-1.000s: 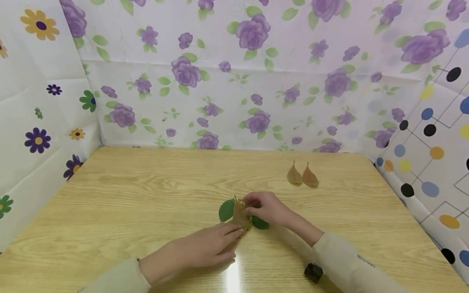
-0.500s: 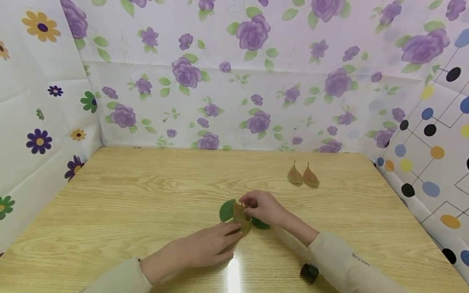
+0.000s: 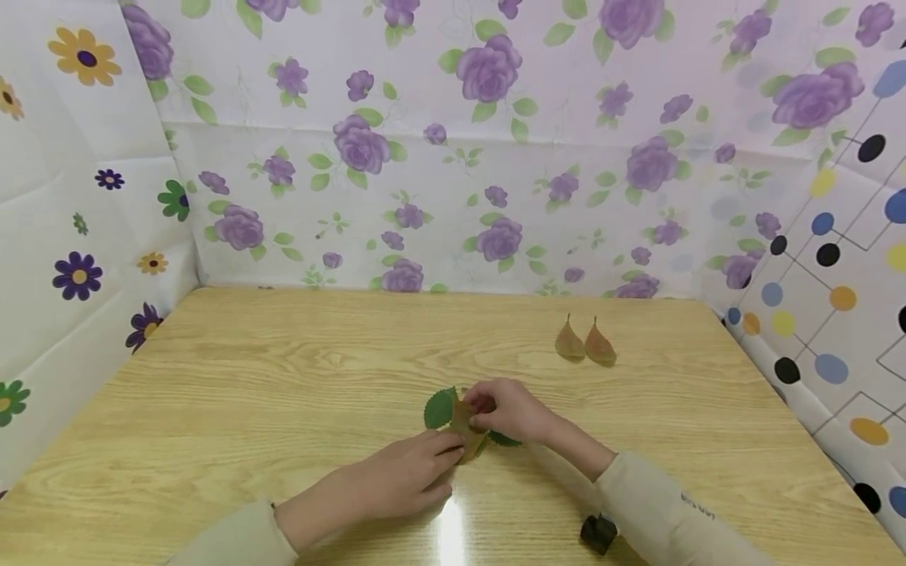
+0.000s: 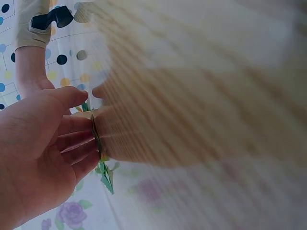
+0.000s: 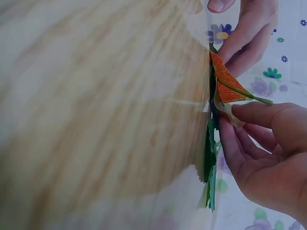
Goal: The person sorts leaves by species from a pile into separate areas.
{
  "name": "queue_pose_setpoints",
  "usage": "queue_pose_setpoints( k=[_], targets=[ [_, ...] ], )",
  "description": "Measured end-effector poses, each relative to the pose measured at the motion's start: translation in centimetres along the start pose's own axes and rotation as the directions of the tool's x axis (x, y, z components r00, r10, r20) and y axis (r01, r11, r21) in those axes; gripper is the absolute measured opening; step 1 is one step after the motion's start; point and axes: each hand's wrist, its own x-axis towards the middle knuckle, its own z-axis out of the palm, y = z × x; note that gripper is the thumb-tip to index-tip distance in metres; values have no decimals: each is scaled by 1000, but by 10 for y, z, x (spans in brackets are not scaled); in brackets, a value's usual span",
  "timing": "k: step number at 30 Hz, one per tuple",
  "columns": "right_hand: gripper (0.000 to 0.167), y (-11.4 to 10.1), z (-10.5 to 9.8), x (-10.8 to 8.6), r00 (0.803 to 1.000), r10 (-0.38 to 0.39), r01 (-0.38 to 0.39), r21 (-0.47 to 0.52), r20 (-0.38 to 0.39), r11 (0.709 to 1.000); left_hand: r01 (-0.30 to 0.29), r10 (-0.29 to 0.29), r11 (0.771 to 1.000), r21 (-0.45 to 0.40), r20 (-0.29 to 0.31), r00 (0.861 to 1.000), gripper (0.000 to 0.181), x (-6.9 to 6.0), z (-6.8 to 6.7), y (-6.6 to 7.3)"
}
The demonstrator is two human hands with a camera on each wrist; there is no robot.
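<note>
A brownish-orange leaf (image 3: 463, 424) lies over green leaves (image 3: 439, 409) at the middle of the wooden table. My left hand (image 3: 399, 478) rests its extended fingertips on the leaf's lower left part. From the right, my right hand (image 3: 513, 413) pinches the upper part of the brown leaf between thumb and fingers. The right wrist view shows the leaf's orange veined face (image 5: 229, 84) tilted up off the table, its green stem pointing outward beside my thumb. A second green leaf (image 3: 504, 440) shows partly under my right hand; the rest is hidden.
Two brownish leaves, a left one (image 3: 569, 344) and a right one (image 3: 600, 348), lie side by side at the back right of the table (image 3: 318, 338). A black device (image 3: 598, 534) is at my right sleeve. Patterned cloth walls (image 3: 425, 196) enclose the table's back and sides.
My right hand has shifted slightly left at the top of the brown leaf, covering the stem that showed before. My left hand stays almost still.
</note>
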Motion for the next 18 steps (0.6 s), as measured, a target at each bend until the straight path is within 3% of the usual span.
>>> queue_pose_setpoints(
  k=[11, 18],
  targets=[
    [12, -1, -2, -1, 1000, 2, -2, 10, 1, 1000, 10, -11, 999, 34, 25, 1000, 44, 1, 2, 0],
    [10, -4, -4, -2, 999, 34, -33, 48, -6, 998, 2, -2, 999, 39, 3, 1000, 42, 0, 3, 0]
  ],
)
